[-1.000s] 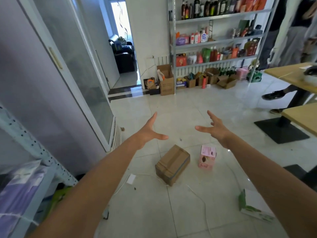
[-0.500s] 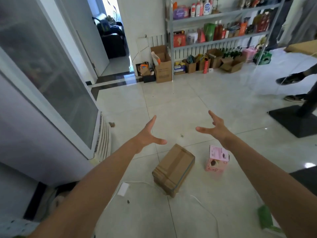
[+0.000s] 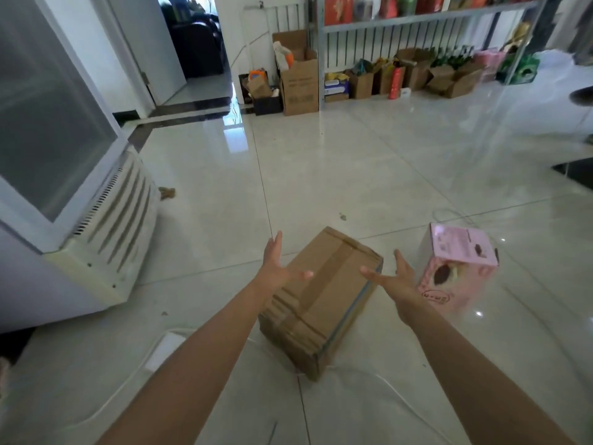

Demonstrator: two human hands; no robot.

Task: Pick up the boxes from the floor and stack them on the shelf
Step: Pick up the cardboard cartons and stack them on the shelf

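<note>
Brown taped cardboard box (image 3: pixel 324 300) lies on tiled floor (image 3: pixel 321 175). Left hand (image 3: pixel 276 268) and right hand (image 3: pixel 394 277) flank it, fingers spread, grasping nothing; contact unclear. Pink box (image 3: pixel 455 268) just beside right hand

We're seeing brown cardboard box (image 3: pixel 324 293) w/ tan tape, pink box (image 3: pixel 455 268) w/ dark print, pale glossy floor tiles (image 3: pixel 369 175).

The pale tiled floor (image 3: pixel 321 175) carries a taped brown carton (image 3: pixel 324 297), a pink box (image 3: pixel 455 268) just beside it, and white cable (image 3: pixel 394 388).
</note>
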